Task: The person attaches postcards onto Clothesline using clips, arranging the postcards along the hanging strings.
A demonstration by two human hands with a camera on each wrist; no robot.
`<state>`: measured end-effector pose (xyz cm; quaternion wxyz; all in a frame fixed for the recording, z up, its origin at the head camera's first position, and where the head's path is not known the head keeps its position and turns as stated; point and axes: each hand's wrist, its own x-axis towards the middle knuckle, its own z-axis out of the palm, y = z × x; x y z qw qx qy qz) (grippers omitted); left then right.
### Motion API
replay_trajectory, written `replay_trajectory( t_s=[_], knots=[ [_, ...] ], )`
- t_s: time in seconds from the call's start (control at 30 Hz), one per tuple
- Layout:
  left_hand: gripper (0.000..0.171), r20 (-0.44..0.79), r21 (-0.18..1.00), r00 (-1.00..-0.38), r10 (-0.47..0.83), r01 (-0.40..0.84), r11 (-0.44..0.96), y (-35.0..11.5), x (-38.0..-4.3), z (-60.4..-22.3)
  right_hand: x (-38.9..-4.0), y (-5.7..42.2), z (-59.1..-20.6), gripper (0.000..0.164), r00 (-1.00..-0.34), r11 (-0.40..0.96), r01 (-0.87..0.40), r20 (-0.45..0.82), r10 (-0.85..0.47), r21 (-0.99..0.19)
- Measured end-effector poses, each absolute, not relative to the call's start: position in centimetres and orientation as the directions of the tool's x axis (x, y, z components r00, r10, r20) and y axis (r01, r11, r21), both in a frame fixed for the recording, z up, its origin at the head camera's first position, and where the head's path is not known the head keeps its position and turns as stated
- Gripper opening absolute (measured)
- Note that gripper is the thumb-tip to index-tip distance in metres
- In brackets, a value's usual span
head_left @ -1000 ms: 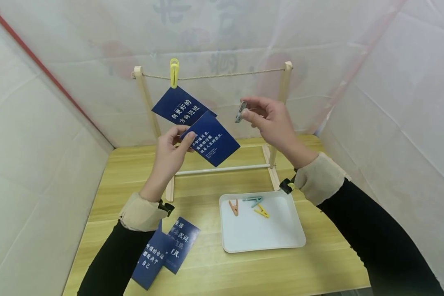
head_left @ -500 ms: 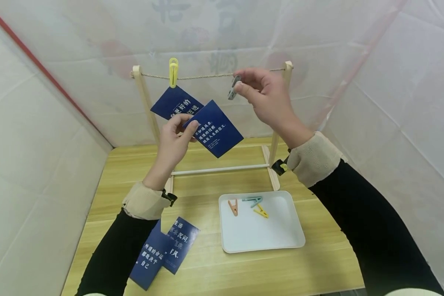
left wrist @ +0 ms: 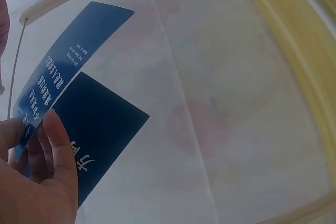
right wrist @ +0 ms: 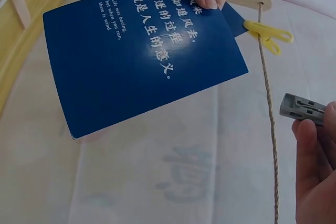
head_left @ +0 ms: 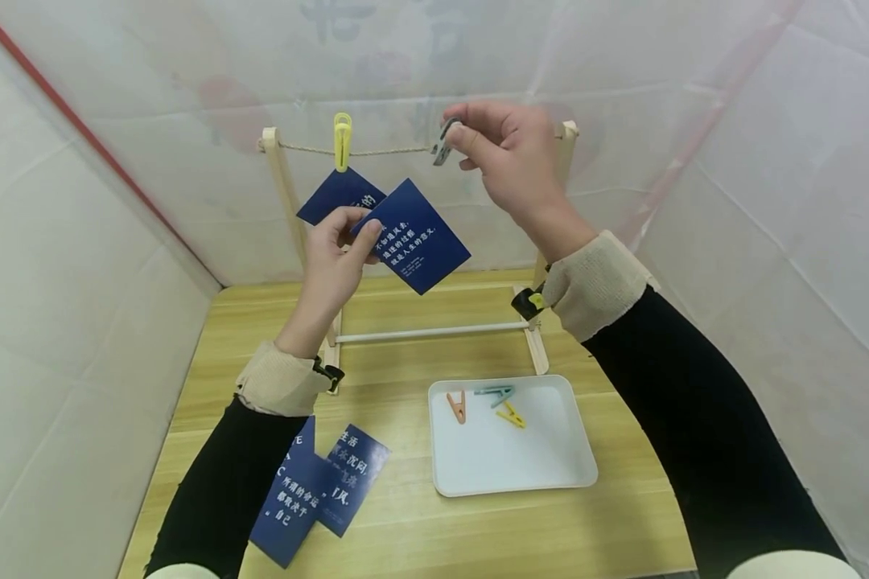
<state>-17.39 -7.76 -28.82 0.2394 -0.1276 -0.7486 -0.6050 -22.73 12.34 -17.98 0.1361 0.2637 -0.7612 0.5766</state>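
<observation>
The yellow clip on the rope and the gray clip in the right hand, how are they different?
Color: the yellow clip is bright, the gray clip dull. State: the yellow clip sits on the rope with a blue card hanging from it; the gray clip is pinched in the right hand, holding no card. Pose: in the head view, the yellow clip is nearly upright, the gray clip tilted.
</observation>
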Motion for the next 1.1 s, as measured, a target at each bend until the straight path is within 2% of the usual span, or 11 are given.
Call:
replay_trajectory(
  t_s=[0.3,0.5,0.67,0.87,1.1],
  knots=[
    [0.023,0.509,0.839,-0.850,-0.133,0.455,0.299,-7.7,-17.2,-28.1,-23.5,11.4,-17.7,0.010,-0.858,0.153,-0.505,0.475,-0.194,-0.850],
    [0.020,0.564,0.793,-0.809,-0.166,0.475,0.382,-7.4,-16.9,-27.9,-23.9,11.1,-17.6,0.009,-0.873,0.167,-0.480,0.450,-0.188,-0.861],
    [0.023,0.592,0.766,-0.781,-0.196,0.471,0.436,-8.3,-18.6,-29.7,-24.8,10.8,-18.1,0.008,-0.885,0.170,-0.455,0.423,-0.194,-0.874],
    [0.026,0.580,0.772,-0.780,-0.236,0.434,0.465,-8.6,-19.2,-30.0,-25.9,10.3,-18.6,0.009,-0.893,0.183,-0.431,0.387,-0.230,-0.884],
    [0.026,0.577,0.770,-0.785,-0.225,0.432,0.469,-8.3,-19.4,-30.1,-25.9,10.0,-19.0,0.009,-0.882,0.248,-0.455,0.393,-0.261,-0.855]
  ],
)
